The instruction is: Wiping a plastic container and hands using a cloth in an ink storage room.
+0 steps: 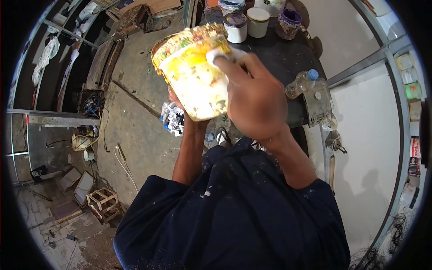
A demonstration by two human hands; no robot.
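A white plastic paint bucket (199,84), crusted with yellow and multicoloured paint around its rim, is held up in front of me, tilted. My left hand (173,98) grips it from the left and below, mostly hidden behind it. Against the bucket's upper right side my right hand (253,91), blurred, presses a white cloth or wad (216,55) onto the yellow-smeared wall. The inside of the bucket cannot be seen.
Paint tubs (258,22) stand at the back of the dark table (273,57), with a blue-capped plastic bottle (300,84) on its right part. A bag of scraps (173,119) lies on the floor. Shelving (62,32) stands left; a wooden frame (103,202) lies lower left.
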